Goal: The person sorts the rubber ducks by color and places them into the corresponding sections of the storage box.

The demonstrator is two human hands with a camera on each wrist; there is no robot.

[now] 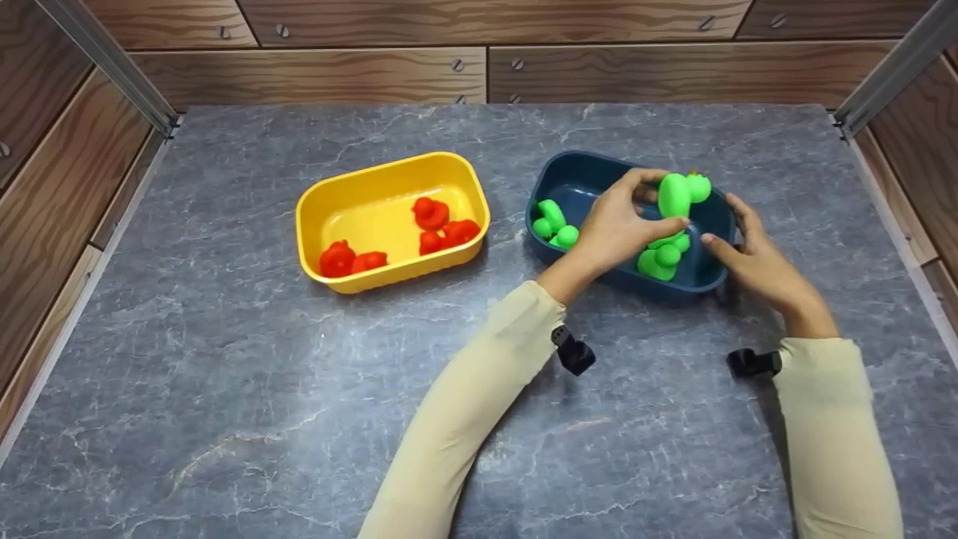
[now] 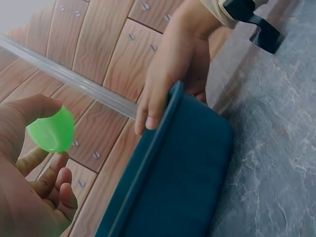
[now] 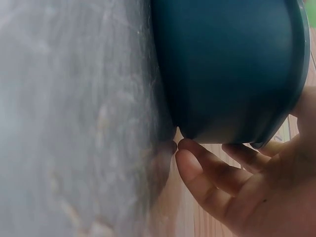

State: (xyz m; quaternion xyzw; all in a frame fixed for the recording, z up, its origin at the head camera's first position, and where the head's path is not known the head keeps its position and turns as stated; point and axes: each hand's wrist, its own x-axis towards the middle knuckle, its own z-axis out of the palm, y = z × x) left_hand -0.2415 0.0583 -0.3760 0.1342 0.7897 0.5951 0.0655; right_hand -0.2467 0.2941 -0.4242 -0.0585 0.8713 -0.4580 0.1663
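Note:
My left hand (image 1: 615, 224) pinches a bright green toy duck (image 1: 673, 197) between thumb and fingers, above the dark blue bin (image 1: 572, 183). In the left wrist view the rounded underside of this green duck (image 2: 53, 132) faces the camera. At the bin's right end is my right hand (image 1: 775, 273), its thumb over the rim and its fingers along the outside. The right wrist view shows these fingers (image 3: 210, 177) curled against the bin's outer wall (image 3: 227, 74). More green ducks (image 1: 658, 263) lie inside the bin, on its right and left sides, partly hidden by my left hand.
To the left stands a yellow bin (image 1: 352, 191) holding several red toy ducks (image 1: 431, 215). Both bins sit on a grey marbled tabletop (image 1: 247, 359). Wood-patterned panels (image 1: 359, 75) and metal corner posts (image 1: 112, 67) enclose the table's back and sides.

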